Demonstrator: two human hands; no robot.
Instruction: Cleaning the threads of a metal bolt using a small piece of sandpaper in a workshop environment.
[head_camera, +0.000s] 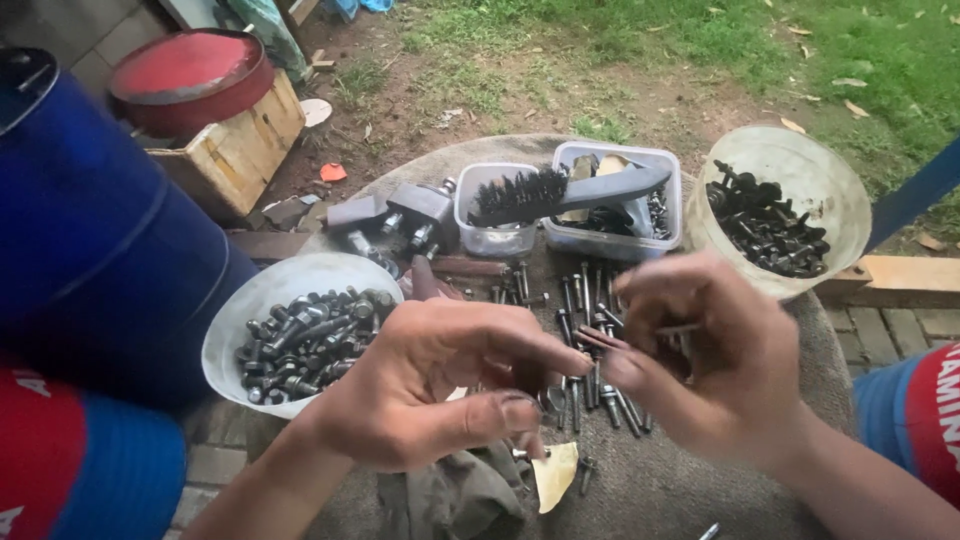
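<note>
While both hands meet over the round table (700, 480), a screw (600, 340) passes between them.

Left hand (440, 395) and right hand (715, 365) pinch its ends with closed fingertips, directly above loose screws (590, 395), seemingly for sorting, with the white bowl (250, 300) and clear tub (830, 170) close by.

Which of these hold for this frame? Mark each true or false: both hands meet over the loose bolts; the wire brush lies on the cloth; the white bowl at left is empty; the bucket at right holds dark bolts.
1. The left hand and right hand meet over the loose bolts. True.
2. The wire brush lies on the cloth. False: it rests across the two clear plastic tubs.
3. The white bowl is empty. False: it holds grey bolts.
4. The translucent bucket holds dark bolts. True.
</note>
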